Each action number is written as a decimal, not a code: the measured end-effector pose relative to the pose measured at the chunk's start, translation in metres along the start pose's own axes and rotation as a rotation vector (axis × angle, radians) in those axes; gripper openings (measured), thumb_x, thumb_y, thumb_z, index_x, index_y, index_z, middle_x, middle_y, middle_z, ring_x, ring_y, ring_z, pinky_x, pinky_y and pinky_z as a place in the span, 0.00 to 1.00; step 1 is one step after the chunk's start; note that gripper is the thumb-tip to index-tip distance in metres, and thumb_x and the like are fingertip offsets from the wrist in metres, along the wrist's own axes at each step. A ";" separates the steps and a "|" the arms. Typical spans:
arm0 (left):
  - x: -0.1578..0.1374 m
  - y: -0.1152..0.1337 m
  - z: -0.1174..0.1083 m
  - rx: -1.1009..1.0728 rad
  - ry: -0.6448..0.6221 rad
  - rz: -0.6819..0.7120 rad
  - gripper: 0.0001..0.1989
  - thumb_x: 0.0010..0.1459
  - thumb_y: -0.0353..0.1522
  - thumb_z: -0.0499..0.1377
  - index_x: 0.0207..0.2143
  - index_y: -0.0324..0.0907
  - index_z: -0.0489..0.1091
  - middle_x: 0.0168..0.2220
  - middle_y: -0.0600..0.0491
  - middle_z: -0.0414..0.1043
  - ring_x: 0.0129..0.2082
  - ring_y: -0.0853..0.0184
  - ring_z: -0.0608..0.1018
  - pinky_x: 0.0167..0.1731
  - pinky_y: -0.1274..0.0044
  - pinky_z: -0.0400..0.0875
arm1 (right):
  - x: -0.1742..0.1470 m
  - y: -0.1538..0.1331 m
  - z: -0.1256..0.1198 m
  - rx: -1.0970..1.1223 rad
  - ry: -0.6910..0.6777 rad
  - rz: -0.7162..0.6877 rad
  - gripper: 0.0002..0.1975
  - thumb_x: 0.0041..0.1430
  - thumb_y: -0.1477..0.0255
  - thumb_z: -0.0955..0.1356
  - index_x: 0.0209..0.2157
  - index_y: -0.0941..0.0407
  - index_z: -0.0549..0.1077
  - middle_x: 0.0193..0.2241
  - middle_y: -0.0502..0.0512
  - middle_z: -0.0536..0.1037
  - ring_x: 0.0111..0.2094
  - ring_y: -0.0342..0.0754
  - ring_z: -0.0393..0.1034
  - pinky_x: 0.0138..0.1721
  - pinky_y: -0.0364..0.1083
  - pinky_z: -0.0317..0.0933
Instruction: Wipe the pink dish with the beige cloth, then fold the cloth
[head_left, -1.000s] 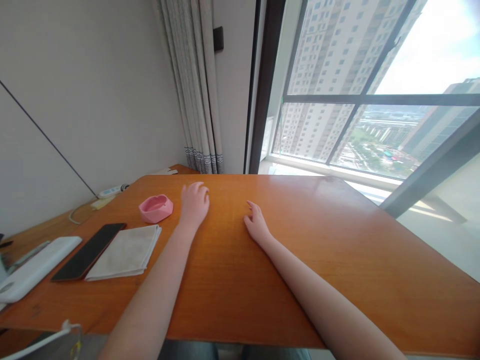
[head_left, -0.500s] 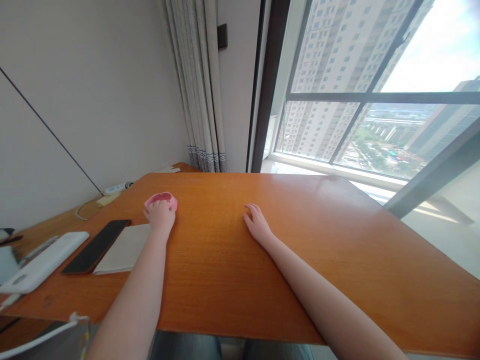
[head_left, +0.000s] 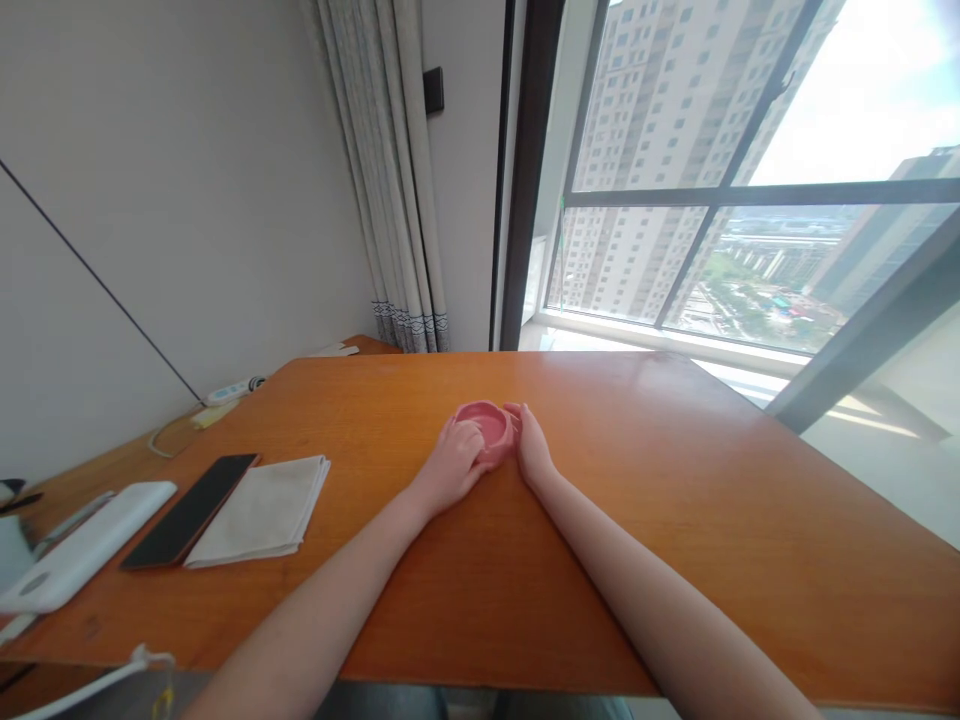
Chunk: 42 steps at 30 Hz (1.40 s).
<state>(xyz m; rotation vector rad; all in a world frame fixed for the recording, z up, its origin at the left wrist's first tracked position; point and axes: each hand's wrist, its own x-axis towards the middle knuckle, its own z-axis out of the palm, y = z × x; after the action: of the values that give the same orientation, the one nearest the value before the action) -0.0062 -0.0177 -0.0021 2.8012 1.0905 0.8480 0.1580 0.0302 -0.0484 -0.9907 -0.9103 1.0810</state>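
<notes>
A shallow pink bowl [head_left: 495, 428] with a wavy rim sits on the wooden table in front of me, between my hands. My left hand [head_left: 454, 462] grips its left side, the fingers bent over the rim into the bowl and the thumb low along the near side. At the bowl's right side is my right hand [head_left: 531, 445], its fingers stretched out and lying against or very close to the wall. The inside of the bowl looks bare where it shows; its left rim is hidden under my left fingers.
On the table's left lie a folded pale cloth [head_left: 262, 510], a dark flat slab [head_left: 191, 510] and a white oblong device [head_left: 86, 545]. Farther back are a power strip [head_left: 229, 392] and cable by the wall. A large window [head_left: 675, 260] stands beyond the table [head_left: 637, 480].
My left hand has carried the pink bowl rightward from beside the cloth to the table's middle. My right hand has shifted slightly and now meets its right side. The cloth is fully uncovered.
</notes>
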 end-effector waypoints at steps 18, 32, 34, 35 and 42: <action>-0.014 -0.022 -0.043 -0.025 -0.016 -0.251 0.23 0.62 0.39 0.46 0.58 0.43 0.57 0.61 0.45 0.59 0.61 0.60 0.60 0.61 0.62 0.49 | -0.006 -0.016 -0.005 -0.174 0.005 -0.067 0.16 0.44 0.68 0.61 0.31 0.57 0.77 0.34 0.55 0.81 0.41 0.53 0.72 0.46 0.49 0.64; -0.199 -0.106 -0.115 0.674 -0.251 -1.157 0.23 0.60 0.34 0.39 0.54 0.45 0.61 0.58 0.47 0.63 0.54 0.57 0.69 0.51 0.69 0.64 | -0.003 -0.012 -0.008 -0.243 0.039 -0.091 0.16 0.45 0.69 0.61 0.31 0.56 0.77 0.35 0.54 0.80 0.42 0.52 0.72 0.47 0.49 0.64; -0.202 -0.107 -0.118 0.647 -0.220 -1.176 0.27 0.59 0.43 0.42 0.58 0.43 0.54 0.56 0.44 0.65 0.53 0.56 0.70 0.51 0.70 0.64 | -0.002 -0.012 -0.008 -0.251 0.035 -0.096 0.16 0.45 0.69 0.61 0.31 0.56 0.77 0.35 0.54 0.80 0.42 0.52 0.72 0.47 0.49 0.64; -0.204 -0.109 -0.120 0.617 -0.215 -1.205 0.31 0.57 0.47 0.43 0.59 0.43 0.51 0.55 0.43 0.66 0.52 0.55 0.71 0.51 0.69 0.64 | -0.002 -0.012 -0.009 -0.254 0.032 -0.095 0.15 0.45 0.69 0.61 0.31 0.56 0.77 0.35 0.54 0.80 0.42 0.52 0.72 0.47 0.49 0.64; -0.222 -0.148 -0.142 0.231 -0.139 -1.512 0.24 0.57 0.44 0.42 0.51 0.42 0.58 0.50 0.44 0.73 0.47 0.61 0.75 0.47 0.74 0.67 | -0.003 -0.014 -0.008 -0.270 0.024 -0.083 0.16 0.44 0.68 0.61 0.32 0.56 0.77 0.35 0.55 0.80 0.42 0.53 0.72 0.47 0.49 0.64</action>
<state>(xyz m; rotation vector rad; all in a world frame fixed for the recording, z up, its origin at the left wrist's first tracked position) -0.3038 -0.0704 -0.0181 1.2392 2.6069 0.2813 0.1690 0.0238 -0.0381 -1.1735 -1.0879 0.8893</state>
